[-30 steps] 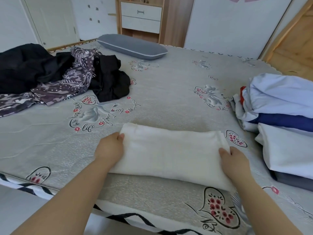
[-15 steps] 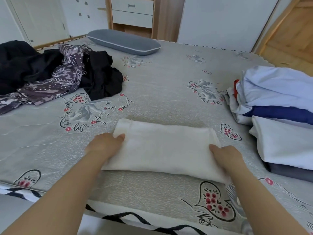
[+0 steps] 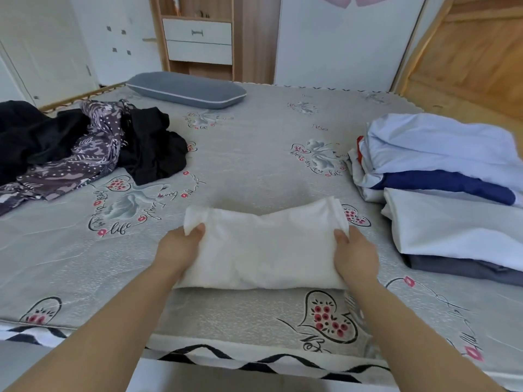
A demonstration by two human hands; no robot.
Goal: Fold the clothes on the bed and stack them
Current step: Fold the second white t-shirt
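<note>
Folded white cloth [image 3: 260, 247] has changed shape since half a second ago: then it lay flat on the bed [image 3: 254, 154], now its two far corners are raised and its middle sags between them, while the near edge lies close to the bed's near edge. Left hand [image 3: 178, 250] grips the cloth's left end, thumb on top near the raised corner, the other fingers hidden under the fabric. Right hand [image 3: 355, 256] grips the right end the same way, thumb pressed on the upper side, other fingers out of sight. Stacked folded clothes [image 3: 441, 193] sit at the right of the bed, apart from the cloth. Unfolded dark and patterned clothes [image 3: 85, 148] lie heaped at the far left, with a grey pillow [image 3: 186, 89] behind.
</note>
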